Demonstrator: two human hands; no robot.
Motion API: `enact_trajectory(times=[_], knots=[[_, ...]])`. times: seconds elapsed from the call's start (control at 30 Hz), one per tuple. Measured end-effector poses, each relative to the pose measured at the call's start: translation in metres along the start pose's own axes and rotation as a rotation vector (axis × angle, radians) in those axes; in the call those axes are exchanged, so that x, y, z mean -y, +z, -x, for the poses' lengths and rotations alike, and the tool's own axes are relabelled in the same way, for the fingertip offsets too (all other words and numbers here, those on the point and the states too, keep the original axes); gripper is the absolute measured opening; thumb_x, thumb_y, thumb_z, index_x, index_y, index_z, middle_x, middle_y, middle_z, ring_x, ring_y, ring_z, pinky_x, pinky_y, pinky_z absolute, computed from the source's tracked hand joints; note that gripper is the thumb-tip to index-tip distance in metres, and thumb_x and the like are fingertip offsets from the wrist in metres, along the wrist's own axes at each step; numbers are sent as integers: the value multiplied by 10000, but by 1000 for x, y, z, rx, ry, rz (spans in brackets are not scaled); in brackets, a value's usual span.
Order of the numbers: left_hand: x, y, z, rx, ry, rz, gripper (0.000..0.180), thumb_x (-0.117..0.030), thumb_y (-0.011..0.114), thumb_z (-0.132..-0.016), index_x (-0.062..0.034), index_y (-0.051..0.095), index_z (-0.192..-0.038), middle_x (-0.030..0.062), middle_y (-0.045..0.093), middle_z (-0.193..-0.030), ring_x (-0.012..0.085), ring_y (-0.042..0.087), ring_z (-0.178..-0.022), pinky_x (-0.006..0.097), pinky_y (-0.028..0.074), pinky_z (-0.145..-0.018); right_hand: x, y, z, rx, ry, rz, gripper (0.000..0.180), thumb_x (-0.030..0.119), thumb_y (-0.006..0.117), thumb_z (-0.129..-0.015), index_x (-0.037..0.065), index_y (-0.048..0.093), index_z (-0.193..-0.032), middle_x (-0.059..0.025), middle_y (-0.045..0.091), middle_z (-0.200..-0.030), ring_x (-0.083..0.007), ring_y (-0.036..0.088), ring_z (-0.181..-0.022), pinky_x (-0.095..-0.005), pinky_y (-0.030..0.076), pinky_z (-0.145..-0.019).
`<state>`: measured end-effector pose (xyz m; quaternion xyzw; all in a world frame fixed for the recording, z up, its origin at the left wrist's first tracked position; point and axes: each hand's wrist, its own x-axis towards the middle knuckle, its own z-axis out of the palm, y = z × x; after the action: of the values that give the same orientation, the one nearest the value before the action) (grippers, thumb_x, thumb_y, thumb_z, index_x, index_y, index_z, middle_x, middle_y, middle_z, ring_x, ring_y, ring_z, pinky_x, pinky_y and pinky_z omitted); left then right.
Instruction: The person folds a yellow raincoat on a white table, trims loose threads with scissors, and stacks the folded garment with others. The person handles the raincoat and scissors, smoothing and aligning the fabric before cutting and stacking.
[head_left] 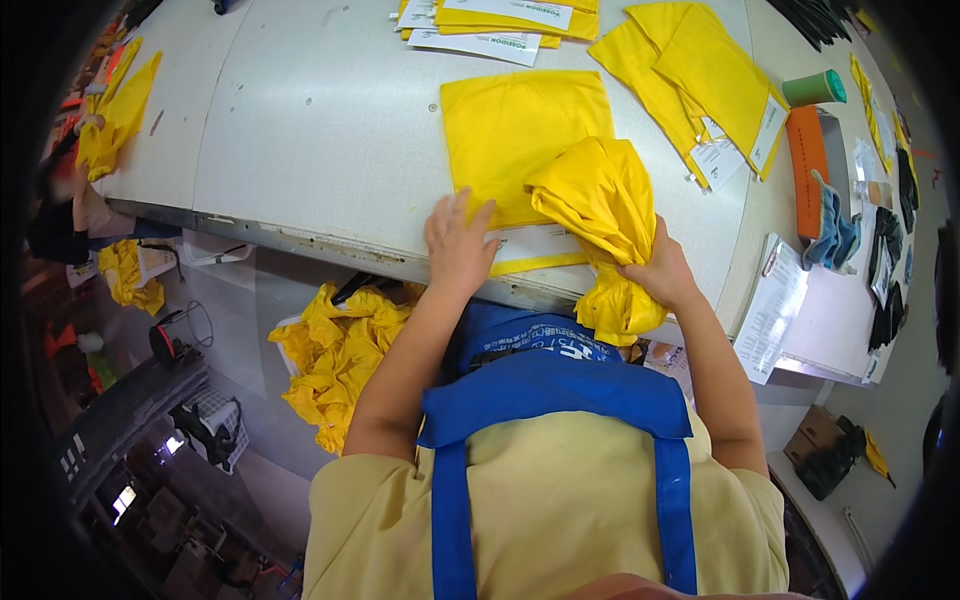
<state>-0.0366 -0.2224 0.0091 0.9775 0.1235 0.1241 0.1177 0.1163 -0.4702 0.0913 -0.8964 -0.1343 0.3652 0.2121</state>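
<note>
My right hand (665,268) is closed around a bunched yellow cloth (600,210), gathered and crumpled, its lower end hanging at the table's near edge. Beneath and behind that bunch, a neatly folded yellow cloth (520,120) lies flat on the white table (320,150). A white printed card (535,243) shows along the folded cloth's near side, partly covered. My left hand (458,240) rests at the folded cloth's near left corner, fingers spread and touching it, holding nothing.
Folded yellow pieces with white cards (500,45) are stacked at the back; more lie at far right (710,80). A green thread spool (815,88), an orange box (805,165) and a clipboard (772,305) stand rightward. Loose yellow cloth (345,355) fills a container below the table edge.
</note>
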Motion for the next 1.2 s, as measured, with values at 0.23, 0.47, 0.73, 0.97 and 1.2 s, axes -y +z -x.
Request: enact_trajectory(times=[0.23,0.47,0.73,0.97,1.2], knots=[[14,36,-34,213,340,260,191,-160,644,-721,-84,615,-893,70,549,-864,264,544,-842,386,465,-722,-15,3,1,34,-104,55,893,249,763,-631,41,286,-1357,-254,606,-1087,-404,586,-1011,-410,467,-889],[13,18,-76,358,394,235,211,-35,513,-794,-32,588,-992,144,545,-1014,337,565,-864,406,493,-738,-31,-3,14,19,-262,226,869,305,750,-624,38,347,-1346,-241,606,-1084,-397,596,-976,-406,479,-864],[-12,-2,-87,117,347,362,388,-13,482,-840,-17,519,-1227,187,520,-1227,354,554,-1056,380,479,-881,2,-2,13,283,-546,495,848,334,743,-627,28,395,-1337,-226,605,-1095,-374,599,-972,-387,476,-887],[-15,-39,-79,335,487,376,409,-28,480,-849,-45,517,-1256,164,536,-1222,337,555,-1066,370,459,-914,10,-11,13,-125,21,266,866,316,697,-683,-18,311,-1383,-254,608,-1075,-374,616,-952,-399,500,-826],[-85,-31,-46,218,475,678,466,-26,494,-829,-48,476,-1295,160,519,-1245,329,527,-1107,377,422,-959,26,10,-9,-178,-140,-242,788,295,696,-715,23,340,-1363,-287,594,-1111,-404,578,-1045,-413,466,-881]])
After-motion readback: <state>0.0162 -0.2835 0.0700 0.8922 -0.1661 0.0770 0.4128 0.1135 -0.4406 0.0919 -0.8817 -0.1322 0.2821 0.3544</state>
